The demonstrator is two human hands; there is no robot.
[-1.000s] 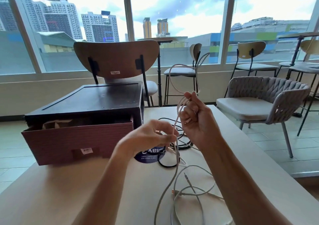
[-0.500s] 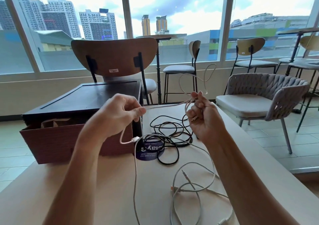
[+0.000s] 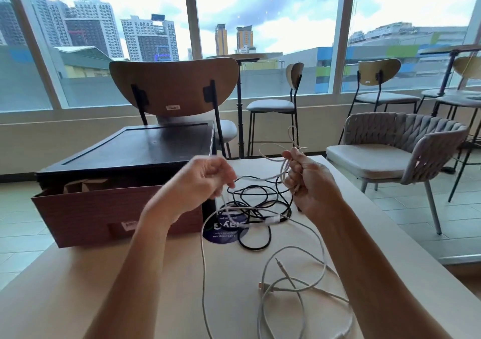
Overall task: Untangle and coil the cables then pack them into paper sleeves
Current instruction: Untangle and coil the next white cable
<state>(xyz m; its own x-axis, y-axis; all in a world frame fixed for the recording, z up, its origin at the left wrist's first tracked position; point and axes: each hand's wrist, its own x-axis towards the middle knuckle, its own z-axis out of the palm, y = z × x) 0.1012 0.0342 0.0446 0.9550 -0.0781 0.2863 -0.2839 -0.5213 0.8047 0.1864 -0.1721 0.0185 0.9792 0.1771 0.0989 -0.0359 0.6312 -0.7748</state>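
Holding a white cable point(image 3: 202, 260) between two raised hands, a person sits at a pale, smooth table point(image 3: 78, 286). The right hand point(image 3: 311, 185) makes a loose fist, its fingers point(image 3: 292, 168) curled round a few gathered loops that stick up above the knuckles. This looks like the start of a coil, held high so the turns do not mix with the mess below. The left hand point(image 3: 200, 182) is blurred by motion. Its fingers are curled and seem to pinch the same cable a short way from the right hand, probably to feed the next length across.

From the left hand the cable drops to the table and runs toward the viewer, beside a loose white tangle point(image 3: 299, 284) of thin, smooth, rubbery strands with small plugs. Beyond the hands a black cable point(image 3: 260, 200) lies in slack overlapping rings, partly over a round blue sticker point(image 3: 221, 232). It looks untouched.

To the left stands a box point(image 3: 104, 216) with reddish-brown sides and a flat dark lid point(image 3: 145, 148). A gap at the front shows creased brown paper sleeves point(image 3: 78, 186), within easy reach for packing. No cable appears to be in a sleeve, so the task seems at an early stage.
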